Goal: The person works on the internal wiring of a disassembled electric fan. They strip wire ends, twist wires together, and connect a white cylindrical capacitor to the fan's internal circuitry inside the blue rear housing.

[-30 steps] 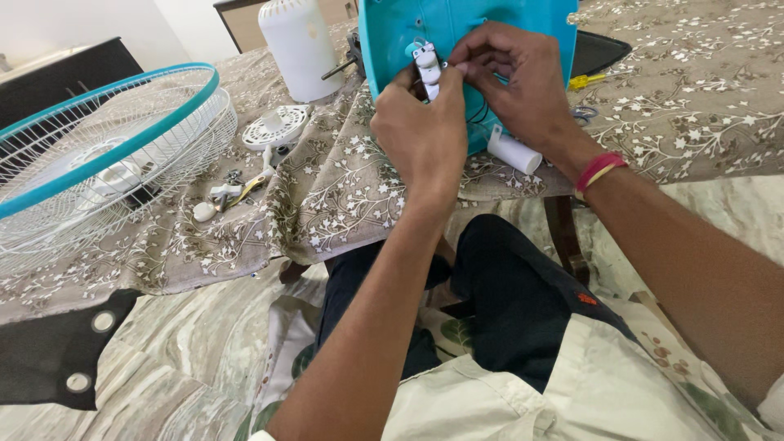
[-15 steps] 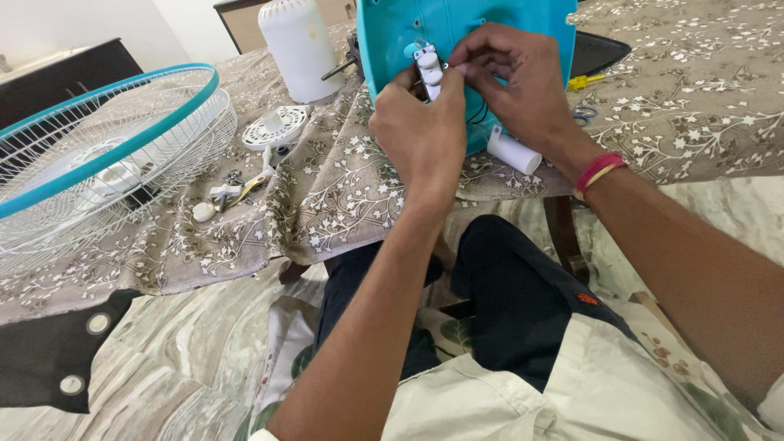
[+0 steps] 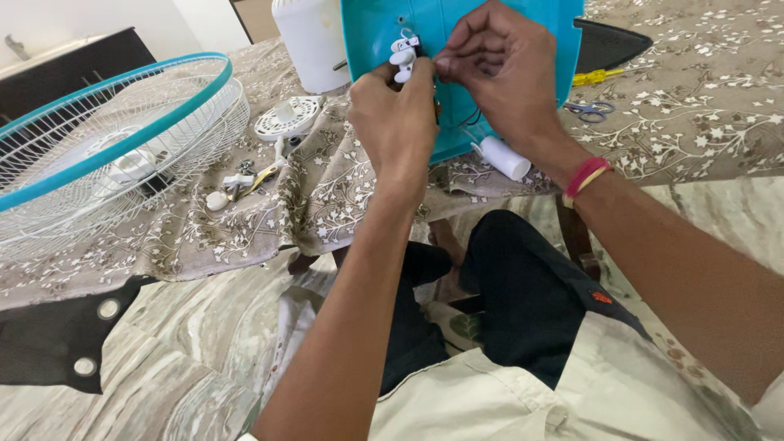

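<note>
The wire fan guard (image 3: 98, 155) is lying at the counter's (image 3: 702, 122) left edge. You are propping the teal panel (image 3: 376, 33) at the near edge, your right hand (image 3: 498, 69) and left hand (image 3: 396, 110) both pinching closed on its small white part (image 3: 403, 55).

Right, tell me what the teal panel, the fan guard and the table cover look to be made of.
Teal panel: likely moulded plastic, smooth with a soft sheen and an even colour.
Fan guard: thin white wire ribs, probably coated metal, with a teal rim that looks plastic.
Table cover: woven cloth, matte, floral print; it drapes and folds over the table edge.
</note>
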